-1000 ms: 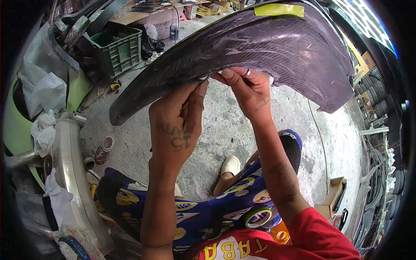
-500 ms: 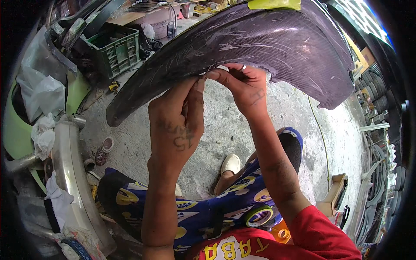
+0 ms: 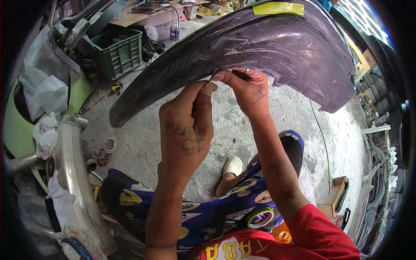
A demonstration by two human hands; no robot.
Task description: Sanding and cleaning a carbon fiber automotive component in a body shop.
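Note:
A large curved dark carbon-fibre panel (image 3: 242, 43), scratched and dull, spans the upper middle. A yellow-green strip of tape (image 3: 278, 8) is stuck along its top edge. My right hand (image 3: 251, 91) grips the panel's lower inner edge, thumb in front and the other fingers partly hidden behind; one wears a ring. Just left of that thumb, my left hand (image 3: 186, 123) is closed in a pinch below the same edge. A thin sliver (image 3: 212, 79) shows between its fingertips and the panel; its kind is too small to tell.
A roll of green tape (image 3: 260, 217) lies on my lap beside an orange item (image 3: 282, 234). A metal muffler (image 3: 73, 173) stands at left, and a green crate (image 3: 117, 52) sits farther back. At right are an open wooden box (image 3: 336, 197) and a hose (image 3: 323, 138) on the floor.
My left hand has moved slightly right and down, and its pinch now sits a little off the panel's edge. The right hand keeps its hold.

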